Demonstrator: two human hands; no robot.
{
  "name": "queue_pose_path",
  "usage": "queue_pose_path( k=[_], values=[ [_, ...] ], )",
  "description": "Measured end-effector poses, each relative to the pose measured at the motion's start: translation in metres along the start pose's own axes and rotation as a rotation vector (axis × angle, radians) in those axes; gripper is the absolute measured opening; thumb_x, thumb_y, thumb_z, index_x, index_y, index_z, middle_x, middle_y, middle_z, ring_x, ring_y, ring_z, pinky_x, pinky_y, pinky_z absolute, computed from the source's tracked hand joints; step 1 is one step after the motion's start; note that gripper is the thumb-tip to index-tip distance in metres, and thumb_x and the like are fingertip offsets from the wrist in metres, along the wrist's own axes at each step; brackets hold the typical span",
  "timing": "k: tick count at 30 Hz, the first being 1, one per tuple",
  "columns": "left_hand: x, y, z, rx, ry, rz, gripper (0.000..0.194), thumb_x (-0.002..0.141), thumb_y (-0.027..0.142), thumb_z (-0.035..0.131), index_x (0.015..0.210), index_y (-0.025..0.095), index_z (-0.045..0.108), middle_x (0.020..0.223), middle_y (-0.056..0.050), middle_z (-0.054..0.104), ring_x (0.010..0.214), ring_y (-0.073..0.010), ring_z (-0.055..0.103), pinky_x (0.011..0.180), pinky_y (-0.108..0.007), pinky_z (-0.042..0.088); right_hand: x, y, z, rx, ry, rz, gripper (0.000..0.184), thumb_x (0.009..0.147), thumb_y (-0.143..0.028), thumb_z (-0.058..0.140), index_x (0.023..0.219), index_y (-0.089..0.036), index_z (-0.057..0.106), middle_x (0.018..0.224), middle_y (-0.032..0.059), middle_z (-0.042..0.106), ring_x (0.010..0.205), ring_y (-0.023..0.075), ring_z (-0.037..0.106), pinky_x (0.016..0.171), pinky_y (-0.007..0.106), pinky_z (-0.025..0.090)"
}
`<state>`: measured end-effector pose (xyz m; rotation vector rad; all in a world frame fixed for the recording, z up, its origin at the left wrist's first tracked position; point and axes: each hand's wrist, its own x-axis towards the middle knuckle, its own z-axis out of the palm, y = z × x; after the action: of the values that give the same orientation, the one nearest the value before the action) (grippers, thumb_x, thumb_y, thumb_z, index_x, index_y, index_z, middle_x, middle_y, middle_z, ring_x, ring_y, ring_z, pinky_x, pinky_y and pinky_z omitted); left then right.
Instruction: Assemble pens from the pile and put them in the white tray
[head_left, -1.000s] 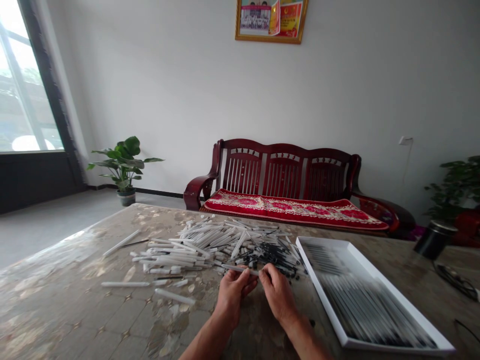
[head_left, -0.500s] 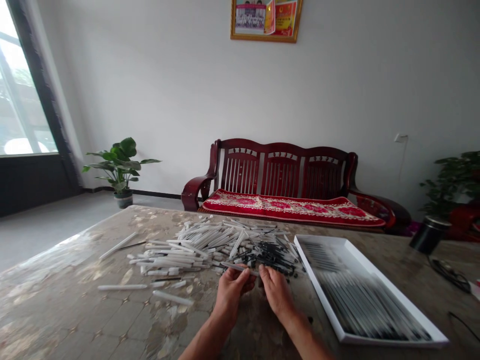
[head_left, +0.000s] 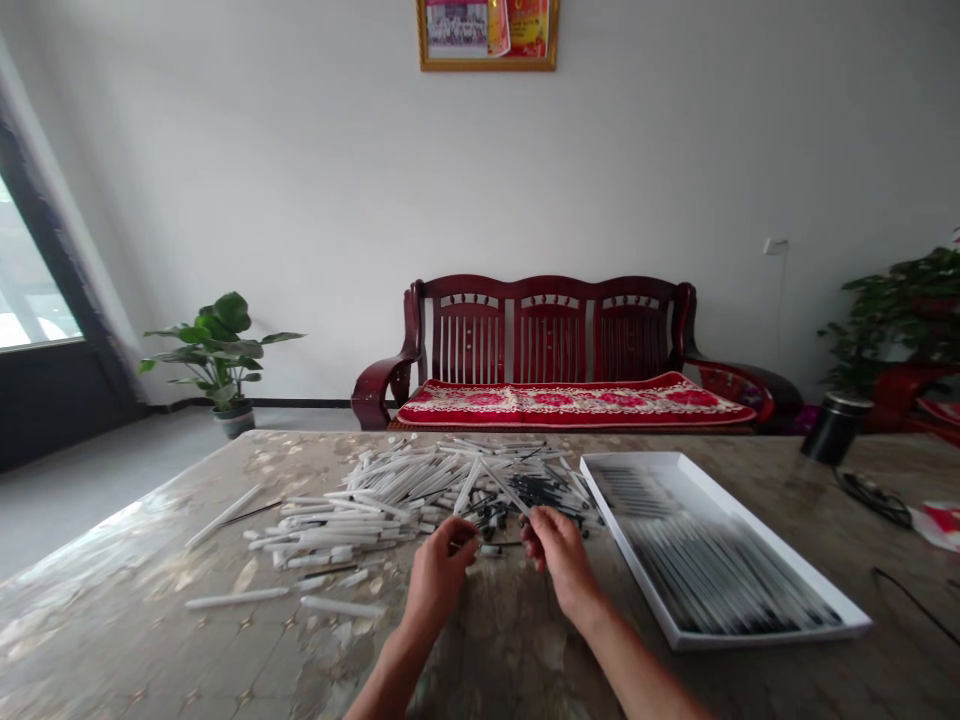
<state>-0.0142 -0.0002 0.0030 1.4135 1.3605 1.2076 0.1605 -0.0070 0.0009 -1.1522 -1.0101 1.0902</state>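
My right hand (head_left: 559, 555) is closed on a slim translucent pen (head_left: 508, 488), which points up and to the left over the pile. My left hand (head_left: 441, 572) has its fingers curled together near the pile's front edge; what they hold, if anything, is too small to make out. Just beyond the hands lies a heap of white pen barrels (head_left: 409, 480), with small black pen parts (head_left: 544, 490) at its right side. To the right, a shallow white box (head_left: 761, 500) holds rows of pens with dark ends.
Loose pens (head_left: 236, 598) lie left of the heap on the patterned table (head_left: 247, 665). A black cylinder (head_left: 836, 428) and a dark cable (head_left: 874, 498) are at the far right. Behind the table stands a red wooden bench (head_left: 551, 330), with a potted plant (head_left: 225, 345) to its left.
My hands have moved apart. The pen, earlier held level between both hands, is now tilted up in my right hand alone. The view has shifted slightly right.
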Motion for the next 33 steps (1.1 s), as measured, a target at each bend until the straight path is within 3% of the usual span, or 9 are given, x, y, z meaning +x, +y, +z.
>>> queue_pose_path(
  k=[3, 7, 12, 20, 23, 27, 30, 33],
  values=[
    [-0.002, -0.001, -0.009, 0.396, -0.020, 0.078, 0.015, 0.072, 0.016, 0.062, 0.081, 0.025, 0.070, 0.081, 0.000, 0.073, 0.070, -0.0159, 0.064, 0.066, -0.023, 0.041, 0.004, 0.000, -0.008, 0.111, 0.076, 0.004, 0.048, 0.060, -0.060, 0.073, 0.079, -0.017, 0.064, 0.065, 0.0011, 0.065, 0.050, 0.0122, 0.054, 0.039, 0.020, 0.035],
    [-0.006, 0.003, -0.010, 0.706, -0.086, 0.120, 0.022, 0.079, 0.018, 0.057, 0.095, 0.027, 0.069, 0.100, -0.002, 0.069, 0.089, -0.0189, 0.063, 0.074, -0.025, 0.041, 0.007, 0.005, -0.011, 0.143, 0.096, 0.040, 0.044, 0.057, -0.054, 0.076, 0.080, -0.017, 0.066, 0.063, 0.0007, 0.066, 0.051, 0.0133, 0.056, 0.040, 0.021, 0.037],
    [-0.004, 0.004, -0.011, 0.798, -0.072, 0.112, 0.025, 0.082, 0.015, 0.052, 0.102, 0.024, 0.065, 0.105, -0.006, 0.063, 0.094, -0.0191, 0.062, 0.081, -0.026, 0.042, 0.008, 0.008, -0.010, 0.148, 0.087, 0.054, 0.034, 0.061, -0.046, 0.071, 0.080, -0.019, 0.066, 0.062, -0.0008, 0.065, 0.051, 0.0136, 0.055, 0.042, 0.021, 0.037],
    [-0.003, 0.000, -0.018, 0.881, -0.042, 0.152, 0.015, 0.084, 0.021, 0.052, 0.091, 0.024, 0.066, 0.100, -0.004, 0.063, 0.093, -0.0201, 0.061, 0.078, -0.027, 0.042, 0.005, 0.010, -0.009, 0.110, 0.051, 0.015, 0.027, 0.066, -0.042, 0.066, 0.080, -0.019, 0.063, 0.069, 0.0000, 0.066, 0.055, 0.0141, 0.057, 0.043, 0.022, 0.039],
    [-0.002, 0.001, -0.019, 0.769, 0.046, 0.183, 0.013, 0.085, 0.021, 0.052, 0.087, 0.023, 0.064, 0.097, -0.004, 0.066, 0.093, -0.0206, 0.062, 0.080, -0.028, 0.042, 0.004, 0.010, -0.010, 0.084, 0.046, -0.010, 0.027, 0.066, -0.041, 0.065, 0.080, -0.019, 0.065, 0.068, 0.0001, 0.065, 0.055, 0.0145, 0.056, 0.043, 0.022, 0.039],
    [0.003, -0.004, -0.019, 0.348, 0.152, 0.105, 0.010, 0.084, 0.030, 0.054, 0.084, 0.024, 0.062, 0.078, -0.001, 0.070, 0.074, -0.0188, 0.065, 0.069, -0.027, 0.046, 0.007, 0.011, -0.013, 0.003, 0.045, -0.072, 0.027, 0.066, -0.040, 0.063, 0.082, -0.019, 0.069, 0.065, 0.0010, 0.064, 0.056, 0.0162, 0.056, 0.046, 0.024, 0.041],
    [0.009, -0.012, -0.018, 0.006, 0.166, 0.048, 0.023, 0.075, 0.043, 0.064, 0.083, 0.021, 0.063, 0.072, -0.001, 0.070, 0.067, -0.0191, 0.066, 0.060, -0.026, 0.049, 0.009, 0.013, -0.015, -0.054, 0.064, -0.126, 0.026, 0.068, -0.041, 0.061, 0.082, -0.020, 0.070, 0.064, 0.0010, 0.064, 0.056, 0.0168, 0.057, 0.048, 0.025, 0.043],
    [0.014, -0.020, -0.017, -0.137, 0.161, 0.056, 0.035, 0.065, 0.047, 0.073, 0.085, 0.019, 0.067, 0.075, -0.003, 0.071, 0.068, -0.0194, 0.066, 0.060, -0.028, 0.051, 0.010, 0.016, -0.015, -0.103, 0.076, -0.161, 0.026, 0.070, -0.040, 0.060, 0.083, -0.020, 0.070, 0.063, 0.0007, 0.064, 0.056, 0.0168, 0.057, 0.049, 0.026, 0.045]
  ],
)
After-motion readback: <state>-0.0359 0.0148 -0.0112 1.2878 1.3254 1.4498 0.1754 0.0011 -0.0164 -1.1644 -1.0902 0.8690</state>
